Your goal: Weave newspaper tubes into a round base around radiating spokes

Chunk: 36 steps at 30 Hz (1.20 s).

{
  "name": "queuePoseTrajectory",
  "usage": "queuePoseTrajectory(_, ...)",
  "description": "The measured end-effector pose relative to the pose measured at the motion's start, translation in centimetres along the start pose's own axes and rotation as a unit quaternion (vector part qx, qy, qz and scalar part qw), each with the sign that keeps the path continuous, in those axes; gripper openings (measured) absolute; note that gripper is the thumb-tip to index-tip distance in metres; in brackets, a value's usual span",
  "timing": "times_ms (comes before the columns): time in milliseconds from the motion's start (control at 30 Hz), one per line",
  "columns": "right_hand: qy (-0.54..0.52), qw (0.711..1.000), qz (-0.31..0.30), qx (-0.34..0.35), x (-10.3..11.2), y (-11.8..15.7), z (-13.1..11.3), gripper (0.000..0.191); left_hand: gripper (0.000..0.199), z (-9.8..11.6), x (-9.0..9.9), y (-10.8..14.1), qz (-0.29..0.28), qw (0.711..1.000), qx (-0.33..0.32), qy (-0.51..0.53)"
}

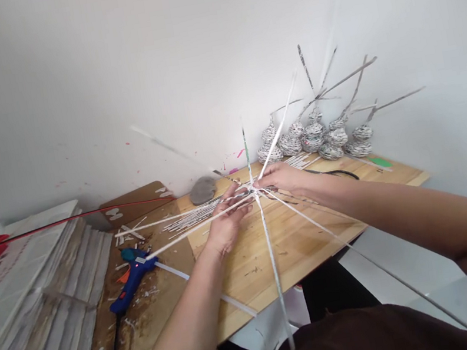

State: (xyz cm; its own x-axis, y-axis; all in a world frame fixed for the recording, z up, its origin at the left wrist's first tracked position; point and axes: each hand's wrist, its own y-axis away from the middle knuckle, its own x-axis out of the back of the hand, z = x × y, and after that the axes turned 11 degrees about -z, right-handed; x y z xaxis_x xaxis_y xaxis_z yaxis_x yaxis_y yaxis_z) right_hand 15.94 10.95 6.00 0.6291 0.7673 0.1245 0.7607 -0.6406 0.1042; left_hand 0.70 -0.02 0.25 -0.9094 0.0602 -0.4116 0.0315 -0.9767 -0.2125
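1. The star-shaped frame of thin, pale rolled-paper sticks [256,190] is raised above the tabletop in front of you, its centre between your two hands, its spokes fanning out on all sides; one points down towards your dark brown shirt [377,335].
2. Your right hand [277,178] pinches the frame at its centre, thumb and fingers closed together there.
3. Your left hand [228,216] curls around the sticks just left of the centre, palm turned inward, with one long spoke crossing over it; some of its fingertips are hidden.
4. Beyond your hands, a flat bundle of loose white paper sticks [193,215] lies on the light wooden table [249,268], near a rounded grey stone-like lump [202,190].
5. To your left, a blue glue gun [129,286] lies on a stained brown board [147,339] among white scraps; a flat whitish strip [237,304] extends from beside it, passing behind your left forearm.
6. At the far left is a tall stack of newspapers [31,304].
7. At the back right, five gourd-shaped woven-paper pieces [314,139] stand by the white wall [178,59], long sticks jutting from their tops.
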Motion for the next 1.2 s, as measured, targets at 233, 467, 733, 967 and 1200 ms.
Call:
queuePoseTrajectory(233,0.245,0.963,-0.108,0.015,2.5,-1.9,-3.2,0.026,0.058,0.3,0.4,0.1,-0.005,0.998,0.003,0.055)
queuePoseTrajectory(467,0.304,0.929,-0.208,0.028,2.9,-4.9,-4.7,0.028,0.052,0.4,0.8,-0.3,0.030,0.998,-0.046,0.031)
queuePoseTrajectory(733,0.490,0.819,-0.298,-0.029,0.3,-6.3,-5.9,0.027,0.045,-0.8,0.8,-0.6,0.045,0.999,0.014,-0.001)
queuePoseTrajectory(967,0.569,0.776,-0.271,-0.021,-2.0,-6.5,-5.5,0.028,0.037,-0.2,0.6,-0.4,0.108,0.990,0.047,0.075)
queuePoseTrajectory(1200,0.551,0.782,-0.289,-0.025,-2.5,-7.0,-4.7,0.027,0.032,-1.1,1.3,-1.0,0.239,0.968,0.051,0.065)
